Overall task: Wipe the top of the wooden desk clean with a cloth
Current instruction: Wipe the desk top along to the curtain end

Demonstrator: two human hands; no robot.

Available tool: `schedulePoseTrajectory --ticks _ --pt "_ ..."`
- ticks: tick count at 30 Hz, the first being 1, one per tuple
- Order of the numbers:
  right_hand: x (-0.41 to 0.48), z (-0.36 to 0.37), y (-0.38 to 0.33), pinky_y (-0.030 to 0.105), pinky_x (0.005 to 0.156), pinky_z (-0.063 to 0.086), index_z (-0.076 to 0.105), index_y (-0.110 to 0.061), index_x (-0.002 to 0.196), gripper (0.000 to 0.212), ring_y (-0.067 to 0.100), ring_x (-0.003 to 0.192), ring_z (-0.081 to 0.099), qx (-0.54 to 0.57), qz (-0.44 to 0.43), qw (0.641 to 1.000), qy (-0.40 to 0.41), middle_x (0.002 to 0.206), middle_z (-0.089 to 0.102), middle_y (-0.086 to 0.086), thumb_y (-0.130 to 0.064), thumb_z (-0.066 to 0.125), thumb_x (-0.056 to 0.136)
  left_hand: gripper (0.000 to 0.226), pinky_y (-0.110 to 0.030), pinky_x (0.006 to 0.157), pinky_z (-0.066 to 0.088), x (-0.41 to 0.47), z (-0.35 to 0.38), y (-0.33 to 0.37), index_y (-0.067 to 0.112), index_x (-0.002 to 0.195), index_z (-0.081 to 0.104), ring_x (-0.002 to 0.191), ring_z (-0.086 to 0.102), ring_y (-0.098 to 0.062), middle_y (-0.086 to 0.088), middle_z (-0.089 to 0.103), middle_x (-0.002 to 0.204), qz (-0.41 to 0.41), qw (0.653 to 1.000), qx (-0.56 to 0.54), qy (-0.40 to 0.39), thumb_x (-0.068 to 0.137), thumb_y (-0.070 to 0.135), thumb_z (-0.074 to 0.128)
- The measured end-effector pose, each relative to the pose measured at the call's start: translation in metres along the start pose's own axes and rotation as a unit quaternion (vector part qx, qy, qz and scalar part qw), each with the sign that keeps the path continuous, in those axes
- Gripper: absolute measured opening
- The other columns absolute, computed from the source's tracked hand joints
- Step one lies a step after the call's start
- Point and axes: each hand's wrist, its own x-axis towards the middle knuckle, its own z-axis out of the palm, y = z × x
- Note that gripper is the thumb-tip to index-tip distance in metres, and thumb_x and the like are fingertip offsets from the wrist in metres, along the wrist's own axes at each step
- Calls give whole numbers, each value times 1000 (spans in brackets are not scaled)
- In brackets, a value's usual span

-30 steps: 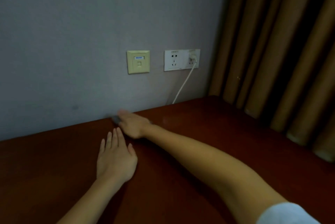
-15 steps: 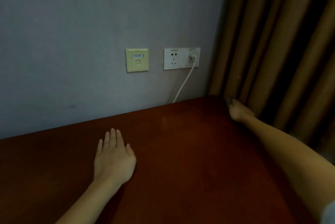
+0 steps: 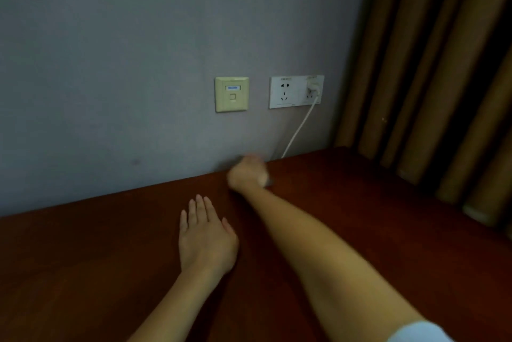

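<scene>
The wooden surface (image 3: 360,217) occupies the lower half of the frame. The left hand (image 3: 207,242) lies flat on it at lower centre, fingers (image 3: 200,207) straight and pressed together. The right hand (image 3: 247,174) is at frame centre, at the surface's back edge by the wall. It is motion-blurred, so its finger state cannot be told. A grey sliver of cloth (image 3: 268,182) shows at its right side.

Dim room, motion-blurred right hand (image 3: 247,172)
</scene>
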Motion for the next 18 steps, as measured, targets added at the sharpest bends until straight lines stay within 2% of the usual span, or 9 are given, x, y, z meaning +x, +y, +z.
schedulePoseTrajectory --ticks 3,5,7,10,13,15,17,18 --pt "-24 13 -60 36 108 33 41 -4 139 45 29 132 41 67 -212 967 -122 145 42 17 -24 35 99 62 -37 121 -3 1 2 -1 1 152 -2 148 -8 -25 -15 -5 160 -4 1000 13 -5 102 35 11" --pt "-31 1 -60 32 114 20 27 -5 147 48 26 141 28 55 -280 943 -173 153 29 15 -26 28 103 62 -37 121 -4 0 1 -1 1 152 -2 148 -8 -25 -16 -5 160 -7 1000 0 -2 102 35 12" --pt "-28 -15 -35 26 115 12 20 -4 149 49 23 144 20 49 -296 935 -190 157 21 13 -25 26 104 62 -35 121 -4 0 -1 -1 1 151 -4 148 -8 -22 -15 -9 159 -7 1000 -12 0 102 34 13" --pt "-13 -37 29 27 114 16 29 -8 147 49 22 142 27 80 -241 953 -167 154 28 12 -32 25 104 62 -34 121 -4 0 -1 -1 2 151 -6 148 -9 -21 -13 -11 159 -2 1000 -12 -8 102 35 12" --pt "5 -61 119 27 114 17 30 -10 147 49 22 142 27 95 -112 983 -111 155 27 10 -34 26 104 61 -34 121 -4 0 -1 -3 3 151 -7 148 -9 -20 -12 -12 159 -1 1000 -8 -12 102 35 10" --pt "3 -84 185 26 115 13 23 -8 149 48 23 144 21 83 -14 993 -80 157 20 12 -26 24 105 61 -34 121 -3 1 -1 -3 4 151 -7 148 -9 -21 -12 -12 159 0 1000 -7 -15 102 35 9" --pt "-8 -105 248 29 113 18 27 -6 147 46 26 141 27 36 33 998 -46 154 26 15 -23 20 105 61 -35 121 -3 0 -1 -2 4 151 -6 148 -8 -21 -13 -12 159 -3 1000 -3 -19 102 35 10" --pt "-15 -114 279 32 112 23 32 -6 143 47 26 137 33 26 67 997 -33 150 32 15 -28 19 104 61 -35 121 -2 0 -1 -1 4 151 -6 148 -7 -21 -13 -11 159 -4 1000 -1 -19 102 35 10"
